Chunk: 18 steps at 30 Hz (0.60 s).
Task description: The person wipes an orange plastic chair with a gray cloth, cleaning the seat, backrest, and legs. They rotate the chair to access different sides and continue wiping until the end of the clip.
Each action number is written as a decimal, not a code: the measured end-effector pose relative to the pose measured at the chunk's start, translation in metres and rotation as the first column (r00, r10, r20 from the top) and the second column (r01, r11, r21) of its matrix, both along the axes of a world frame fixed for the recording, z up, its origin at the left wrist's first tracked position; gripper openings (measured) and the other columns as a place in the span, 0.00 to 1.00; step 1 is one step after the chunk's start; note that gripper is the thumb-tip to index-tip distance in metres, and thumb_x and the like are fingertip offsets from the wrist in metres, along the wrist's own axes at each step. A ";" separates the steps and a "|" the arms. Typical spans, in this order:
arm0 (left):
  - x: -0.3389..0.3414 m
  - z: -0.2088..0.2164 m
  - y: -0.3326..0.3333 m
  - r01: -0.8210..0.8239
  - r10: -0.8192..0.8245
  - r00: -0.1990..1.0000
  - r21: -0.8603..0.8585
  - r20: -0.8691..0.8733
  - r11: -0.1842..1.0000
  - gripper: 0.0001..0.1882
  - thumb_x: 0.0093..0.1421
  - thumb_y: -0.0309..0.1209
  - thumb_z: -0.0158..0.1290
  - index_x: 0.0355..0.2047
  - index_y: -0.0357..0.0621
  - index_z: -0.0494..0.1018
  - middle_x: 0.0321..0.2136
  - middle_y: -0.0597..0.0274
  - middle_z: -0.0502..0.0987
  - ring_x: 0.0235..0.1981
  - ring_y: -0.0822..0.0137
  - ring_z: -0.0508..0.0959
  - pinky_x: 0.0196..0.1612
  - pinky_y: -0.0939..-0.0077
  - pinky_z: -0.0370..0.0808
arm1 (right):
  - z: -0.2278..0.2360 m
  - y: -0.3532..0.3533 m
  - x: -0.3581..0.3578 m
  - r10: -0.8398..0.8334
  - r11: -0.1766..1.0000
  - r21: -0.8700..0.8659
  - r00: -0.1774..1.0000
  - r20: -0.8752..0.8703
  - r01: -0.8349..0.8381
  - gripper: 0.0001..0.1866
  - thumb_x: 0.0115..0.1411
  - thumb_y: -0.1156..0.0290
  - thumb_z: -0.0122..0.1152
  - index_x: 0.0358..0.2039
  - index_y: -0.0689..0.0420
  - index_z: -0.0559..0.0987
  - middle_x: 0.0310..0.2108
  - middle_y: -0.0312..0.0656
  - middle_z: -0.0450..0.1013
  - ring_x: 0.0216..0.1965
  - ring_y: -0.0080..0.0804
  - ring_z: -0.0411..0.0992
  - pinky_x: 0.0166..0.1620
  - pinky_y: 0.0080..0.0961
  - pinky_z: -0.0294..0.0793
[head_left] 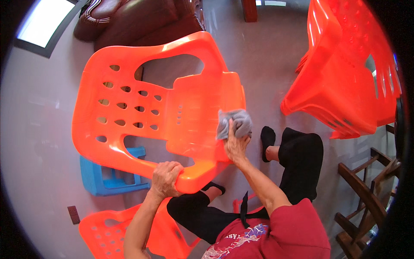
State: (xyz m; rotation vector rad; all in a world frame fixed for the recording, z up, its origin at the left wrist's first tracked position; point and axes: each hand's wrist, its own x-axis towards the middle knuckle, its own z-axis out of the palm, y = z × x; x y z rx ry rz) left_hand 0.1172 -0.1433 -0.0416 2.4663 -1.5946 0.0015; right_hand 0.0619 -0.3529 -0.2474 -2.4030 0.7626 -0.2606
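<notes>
Head view: the left hand [166,177] is gripping the rim of the orange chair [142,112], fingers curled over its near edge, holding it tilted above the floor [34,142]. The right hand [236,144] is pressing a grey cloth [234,122] against the chair's seat edge, fingers closed around the wad. The chair is looking light, stiff, probably slick; rims and armrests are offering the firmest hold. The cloth is soft and bunching easily.
</notes>
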 end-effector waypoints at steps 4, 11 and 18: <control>0.005 -0.002 0.000 0.015 -0.015 0.999 0.011 -0.034 1.000 0.19 0.36 0.37 0.58 0.29 0.42 0.69 0.30 0.59 0.74 0.30 0.57 0.74 0.33 0.65 0.69 | 0.013 -0.059 0.068 -0.080 0.986 0.137 0.992 -0.100 0.093 0.41 0.55 0.55 0.55 0.66 0.44 0.50 0.62 0.54 0.55 0.60 0.68 0.49 0.55 0.65 0.48; 0.008 -0.001 0.004 0.027 -0.021 0.995 0.065 -0.097 0.997 0.19 0.34 0.39 0.56 0.28 0.43 0.70 0.31 0.60 0.75 0.31 0.59 0.75 0.34 0.65 0.70 | 0.008 -0.149 0.158 -0.169 0.805 0.543 0.969 -0.178 0.240 0.37 0.57 0.42 0.46 0.63 0.45 0.57 0.56 0.59 0.62 0.59 0.60 0.57 0.53 0.64 0.52; 0.010 0.000 0.000 0.046 -0.032 0.990 0.101 -0.136 0.994 0.19 0.34 0.37 0.56 0.28 0.43 0.71 0.33 0.60 0.75 0.33 0.59 0.75 0.35 0.65 0.70 | -0.088 -0.176 0.172 -0.455 0.111 0.970 0.878 -0.145 0.218 0.30 0.58 0.48 0.48 0.42 0.66 0.74 0.38 0.45 0.73 0.37 0.34 0.72 0.38 0.32 0.71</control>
